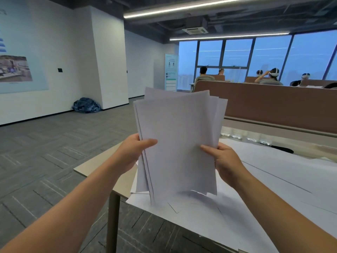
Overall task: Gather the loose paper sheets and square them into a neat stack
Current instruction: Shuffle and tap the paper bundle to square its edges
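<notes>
Sheaf of plain white paper sheets [178, 141] held upright above the near corner of a pale beige table [87, 168]. Sheets not squared: top corners fan out at different angles, left edges stepped, bottom edges uneven and blurred just over the tabletop. Faces look blank.

Left hand [132, 152] clamps the sheaf's left edge, thumb pressed across the front sheet, fingers hidden behind. Right hand [225, 161] pinches the right edge lower down, thumb on the front, fingers wrapped behind. Both grips closed on the paper; bare forearms reach in from the bottom of the view.

Under the sheaf, more large white sheets [273, 179] lie flat, covering most of the tabletop, some overhanging the near edge. Row of clear bottles [244, 135] stands along the far side by a brown desk partition [273, 105]. Grey carpet tiles [45, 152] cover the floor at left.
</notes>
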### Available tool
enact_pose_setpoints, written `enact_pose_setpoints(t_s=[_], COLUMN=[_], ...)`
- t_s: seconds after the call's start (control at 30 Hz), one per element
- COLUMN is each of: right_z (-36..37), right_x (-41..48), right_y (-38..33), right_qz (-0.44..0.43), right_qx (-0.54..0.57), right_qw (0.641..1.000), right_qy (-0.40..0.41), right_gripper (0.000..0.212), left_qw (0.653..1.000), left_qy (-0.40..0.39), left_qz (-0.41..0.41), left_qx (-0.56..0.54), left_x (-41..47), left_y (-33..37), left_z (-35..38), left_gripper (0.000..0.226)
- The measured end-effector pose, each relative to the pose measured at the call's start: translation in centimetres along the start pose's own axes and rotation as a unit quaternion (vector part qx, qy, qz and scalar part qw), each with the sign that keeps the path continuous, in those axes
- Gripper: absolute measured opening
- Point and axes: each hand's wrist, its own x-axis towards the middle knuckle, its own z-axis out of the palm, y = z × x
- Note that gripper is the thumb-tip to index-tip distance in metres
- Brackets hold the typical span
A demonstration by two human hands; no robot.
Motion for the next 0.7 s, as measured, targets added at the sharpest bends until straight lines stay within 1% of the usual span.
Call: enact_pose_setpoints(t_s=[0.07, 0.13, 0.23, 0.37, 0.47, 0.53, 0.6, 0.7], right_z=[-0.4, -0.6, -0.3, 0.0, -0.3, -0.6, -0.7, -0.3], right_x=[-0.5, -0.6, -0.7, -0.3, -0.2, -0.3, -0.4, -0.5], right_y=[-0.1, -0.1, -0.2, -1.2, -1.7, -1.6, -1.3, -0.8], right_qz=[-0.005, -0.004, 0.005, -0.014, -0.027, -0.038, -0.037, -0.018], right_qx=[0.020, 0.033, 0.025, 0.026, 0.013, -0.004, 0.001, 0.018], right_qw=[1.000, 0.999, 1.000, 1.000, 0.999, 0.998, 0.998, 0.998], right_qy=[-0.015, -0.016, -0.015, -0.006, -0.024, -0.040, -0.053, -0.059], right_gripper=[0.023, 0.025, 0.030, 0.028, 0.034, 0.042, 0.045, 0.047], left_qw=[1.000, 0.999, 0.997, 0.993, 0.994, 0.995, 0.995, 0.993], left_qy=[-0.008, -0.002, 0.017, 0.052, 0.058, 0.052, 0.037, 0.014], left_qz=[0.014, 0.024, 0.036, 0.053, 0.060, 0.055, 0.049, 0.042], left_qx=[-0.001, -0.026, -0.063, -0.092, -0.067, -0.070, -0.081, -0.111], left_x=[0.1, 0.1, 0.2, 0.6, 0.5, 0.2, -0.1, -0.2], left_y=[-0.1, 0.0, 0.6, 1.8, 1.8, 1.6, 1.2, 0.6], left_z=[0.3, 0.9, 2.1, 2.5, 2.0, 1.8, 1.9, 2.3], left_gripper=[0.030, 0.024, 0.018, 0.012, 0.021, 0.031, 0.041, 0.035])
